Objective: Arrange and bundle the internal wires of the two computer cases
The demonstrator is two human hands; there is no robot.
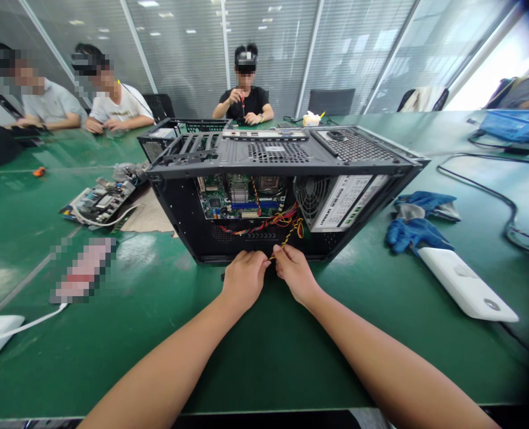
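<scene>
Two bare hands, one cable: left hand (246,277) and right hand (296,275) meet just outside the open side of the computer case (273,168), thumbs and fingers pinching the thin yellow-black cable (288,237). Left fingertips partly hidden, exact grip there hard to read.

Cable lies up and right of the fingers, long axis slanting into the case, below the power supply (347,205). Right hand is nearer that side; left has the piece toward the outer end.

Case's lower edge sits just behind the fingers, cable crosses it. Tightest side is forward. Working room is on the wearer's side, over the tabletop (268,369). Blue gloves (419,229) and a flat white device (463,280) well off right; loose circuit board (101,199) left of the case.
</scene>
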